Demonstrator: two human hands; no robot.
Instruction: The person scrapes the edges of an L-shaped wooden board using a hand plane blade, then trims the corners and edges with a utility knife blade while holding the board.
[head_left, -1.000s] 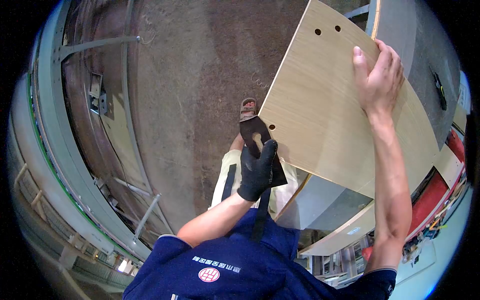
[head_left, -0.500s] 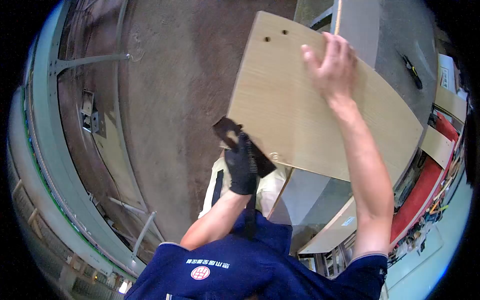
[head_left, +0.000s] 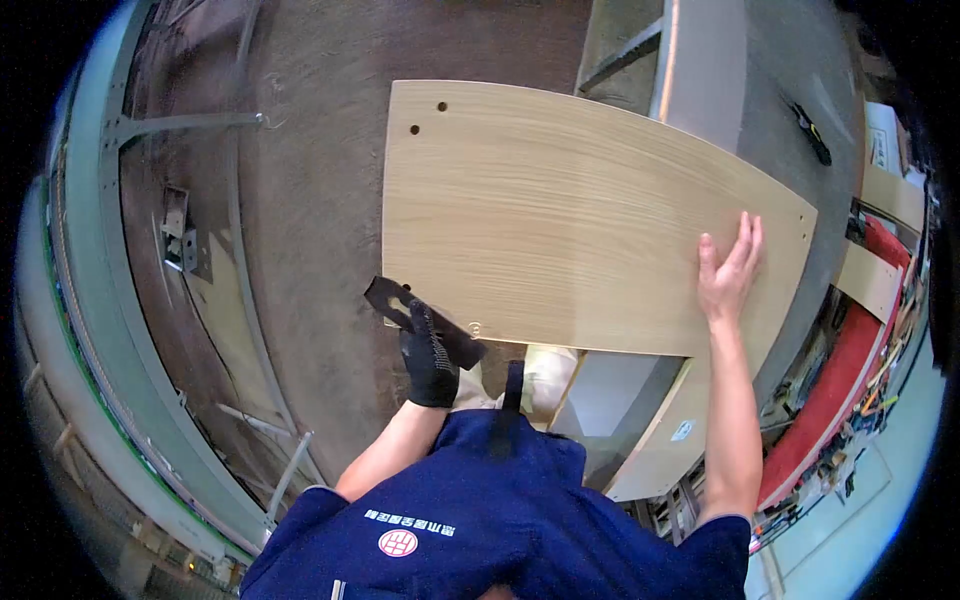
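Note:
A wide, light wood-grain board (head_left: 560,220) with one curved long edge lies in front of me. Two dark holes show near its far left corner. My left hand (head_left: 430,360), in a black glove, is closed around a dark flat tool (head_left: 455,343) at the board's near left corner. The glove partly covers this tool, and I cannot make out its exact kind. Bare and with fingers stretched out, my right hand (head_left: 732,275) rests on the board's face toward its right end.
Under the board is a grey surface (head_left: 705,70), where black-and-yellow pliers (head_left: 812,135) lie at the right. A narrower panel with a small label (head_left: 682,431) sits below the board. Farther right are a red strip (head_left: 835,410) and many tools. A metal frame (head_left: 190,125) stands on the left.
The board has turned, its holed end swinging left and nearer to me. My right hand has shifted right and closer along it. My left hand has moved left with the dark tool.

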